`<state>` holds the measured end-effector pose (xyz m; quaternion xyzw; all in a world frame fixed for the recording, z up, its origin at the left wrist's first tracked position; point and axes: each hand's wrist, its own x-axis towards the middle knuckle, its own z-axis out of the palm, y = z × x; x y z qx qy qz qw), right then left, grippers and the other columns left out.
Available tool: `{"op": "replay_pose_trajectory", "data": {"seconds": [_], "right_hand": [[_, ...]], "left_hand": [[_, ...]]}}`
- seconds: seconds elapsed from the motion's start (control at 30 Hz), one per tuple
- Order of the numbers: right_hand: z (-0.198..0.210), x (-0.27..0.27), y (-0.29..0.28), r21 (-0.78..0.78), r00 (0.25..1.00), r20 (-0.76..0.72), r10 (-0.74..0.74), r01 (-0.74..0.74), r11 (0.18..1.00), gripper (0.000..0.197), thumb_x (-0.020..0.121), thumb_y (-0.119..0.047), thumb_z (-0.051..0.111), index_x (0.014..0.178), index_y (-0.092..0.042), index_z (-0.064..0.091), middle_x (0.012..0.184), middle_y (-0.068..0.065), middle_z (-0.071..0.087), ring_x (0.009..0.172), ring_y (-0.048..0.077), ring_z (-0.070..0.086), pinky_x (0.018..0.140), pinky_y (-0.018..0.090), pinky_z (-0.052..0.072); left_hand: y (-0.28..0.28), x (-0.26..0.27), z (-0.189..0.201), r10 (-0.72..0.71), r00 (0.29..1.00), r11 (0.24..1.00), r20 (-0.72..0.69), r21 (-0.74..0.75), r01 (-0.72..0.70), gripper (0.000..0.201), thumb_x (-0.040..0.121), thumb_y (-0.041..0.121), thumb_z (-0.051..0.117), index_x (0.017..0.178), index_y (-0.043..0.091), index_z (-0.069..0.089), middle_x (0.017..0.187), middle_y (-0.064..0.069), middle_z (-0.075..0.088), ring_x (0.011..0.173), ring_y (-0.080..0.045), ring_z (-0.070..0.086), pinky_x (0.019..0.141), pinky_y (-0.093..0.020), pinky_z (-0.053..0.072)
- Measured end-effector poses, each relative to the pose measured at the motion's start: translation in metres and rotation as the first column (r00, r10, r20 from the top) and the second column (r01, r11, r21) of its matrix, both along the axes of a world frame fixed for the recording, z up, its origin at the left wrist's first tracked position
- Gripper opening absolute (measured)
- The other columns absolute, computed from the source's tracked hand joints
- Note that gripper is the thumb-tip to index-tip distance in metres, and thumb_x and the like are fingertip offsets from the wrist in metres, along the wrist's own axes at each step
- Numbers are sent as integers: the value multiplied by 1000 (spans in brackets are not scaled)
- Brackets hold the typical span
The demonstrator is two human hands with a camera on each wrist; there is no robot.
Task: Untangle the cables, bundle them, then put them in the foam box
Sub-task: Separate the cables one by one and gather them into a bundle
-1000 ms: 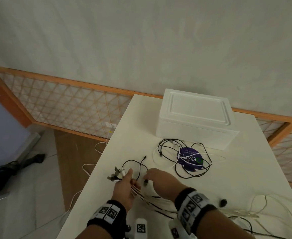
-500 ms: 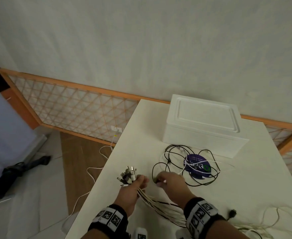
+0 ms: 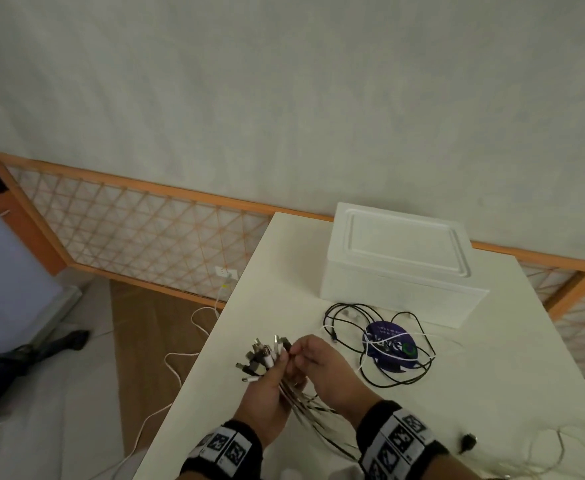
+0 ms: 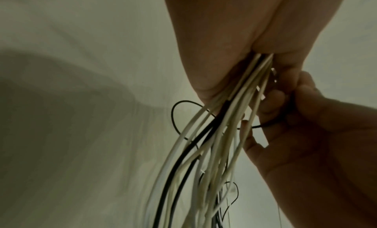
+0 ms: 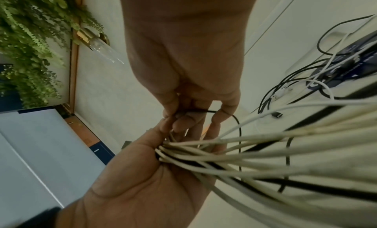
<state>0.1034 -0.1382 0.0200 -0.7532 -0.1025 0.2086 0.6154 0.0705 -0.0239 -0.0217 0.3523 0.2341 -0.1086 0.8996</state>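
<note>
My left hand [image 3: 271, 386] grips a bundle of white and black cables [image 3: 305, 401] just below their plugs [image 3: 261, 355], which fan out above the fist. In the left wrist view the cables [image 4: 214, 142] stream down out of the fist. My right hand [image 3: 313, 358] pinches a thin black cable [image 5: 204, 111] at the top of the bundle, fingertips against the left thumb. The white foam box [image 3: 400, 261] stands lid on at the back of the table. In front of it lies a loose tangle of black and white cables [image 3: 381, 344].
The tangle lies over a round purple disc [image 3: 389, 346] on the white table [image 3: 284, 271]. More white cable [image 3: 543, 455] and a black plug [image 3: 467, 442] lie at the right front. An orange lattice fence [image 3: 138, 237] runs behind; a white cord [image 3: 180, 358] trails on the floor.
My right hand has picked up the black cable's end from the table and brought it up to the plugs held in my left hand. Both hands rose; the view tilted upward.
</note>
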Motion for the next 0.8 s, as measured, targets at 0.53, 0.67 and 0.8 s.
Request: {"op": "replay_pose_trajectory", "data": {"seconds": [0.53, 0.67, 0.8], "right_hand": [[8, 1, -20, -631, 987, 78, 140, -60, 774, 12, 88, -39, 55, 85, -28, 53, 71, -16, 64, 75, 7, 64, 81, 30, 50], [9, -1, -52, -756, 963, 64, 263, -125, 642, 23, 86, -47, 57, 91, -28, 69, 84, -12, 61, 90, 11, 61, 86, 30, 47], [15, -9, -102, -727, 987, 28, 160, -90, 681, 17, 85, -42, 64, 85, -28, 73, 77, -14, 65, 73, -1, 59, 71, 17, 45]], "left_hand": [[-10, 7, 7, 150, 978, 988, -143, -11, -153, 32, 100, 28, 44, 76, 9, 55, 78, -14, 66, 69, -25, 61, 68, -38, 50], [3, 12, 0, 273, 939, 958, -208, -34, -286, 35, 102, 31, 41, 71, 14, 43, 47, 2, 38, 45, -15, 42, 59, -34, 45], [16, 19, -4, 328, 911, 942, -250, 7, -337, 37, 101, 34, 44, 68, 16, 40, 43, 5, 28, 33, -10, 25, 38, -20, 32]]}}
